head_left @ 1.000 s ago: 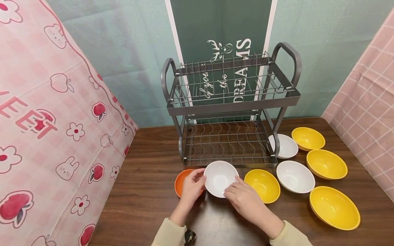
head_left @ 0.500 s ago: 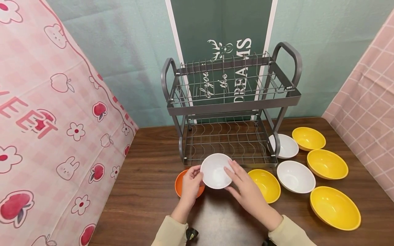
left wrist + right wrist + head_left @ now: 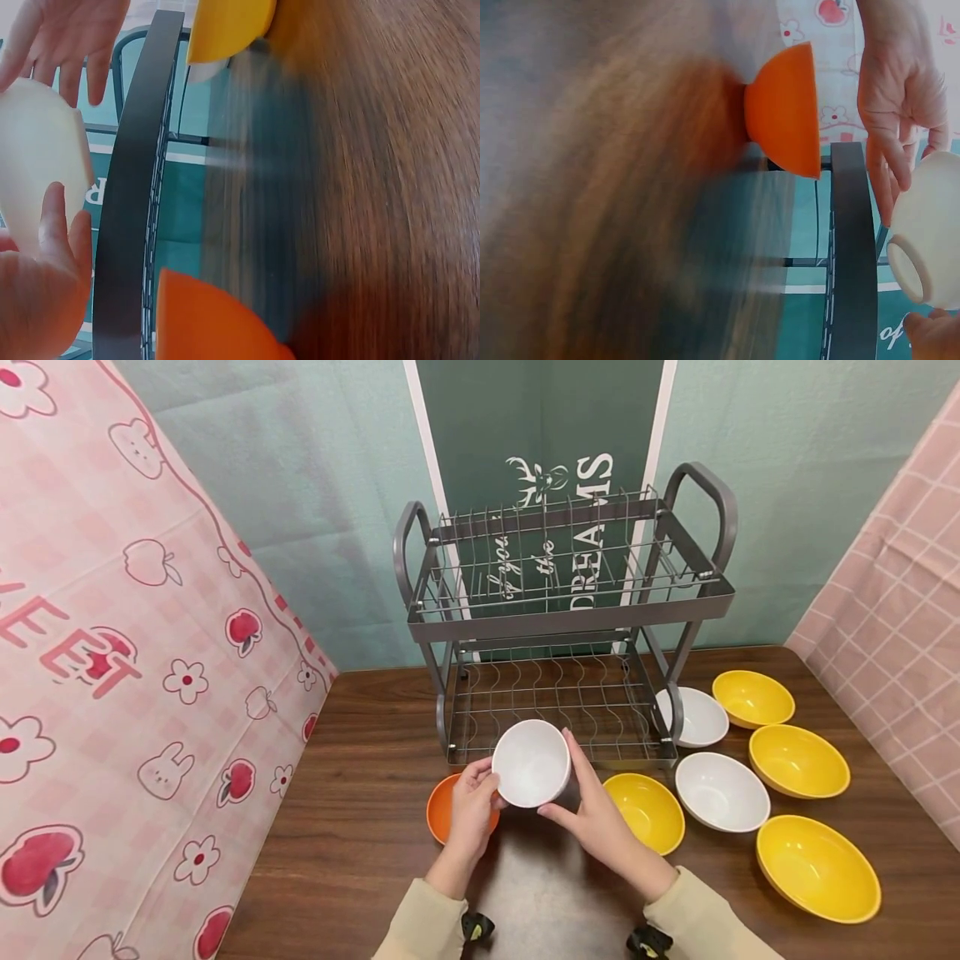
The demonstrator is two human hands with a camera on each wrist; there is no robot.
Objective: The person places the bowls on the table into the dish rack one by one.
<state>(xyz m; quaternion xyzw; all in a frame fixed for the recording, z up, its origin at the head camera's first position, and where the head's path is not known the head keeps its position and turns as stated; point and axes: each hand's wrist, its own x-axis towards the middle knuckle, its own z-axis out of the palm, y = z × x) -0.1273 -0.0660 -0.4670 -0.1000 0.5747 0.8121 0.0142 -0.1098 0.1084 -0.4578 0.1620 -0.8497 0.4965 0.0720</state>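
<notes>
A white bowl [image 3: 531, 763] is held up off the table in front of the rack, its hollow tilted toward the head camera. My left hand [image 3: 471, 806] pinches its left rim between thumb and fingers. Along the bowl's right side my right hand [image 3: 603, 827] lies with straight fingers, the thumb apart near the lower rim. In the left wrist view, the right hand's fingers [image 3: 95, 75] look spread beside the bowl [image 3: 37, 150]. Below and behind my left hand an orange bowl [image 3: 441, 806] stands on the table, partly covered.
A grey two-tier dish rack [image 3: 558, 622] stands behind the hands, with wire slots on both tiers. To the right are several yellow bowls [image 3: 817, 868] and two more white bowls [image 3: 722, 792]. Patterned cloth [image 3: 180, 685] borders the wooden table [image 3: 337, 860].
The white bowl has risen and moved toward the rack with both hands. My right hand's fingers have shifted from its front rim, across its inside, to its right side.
</notes>
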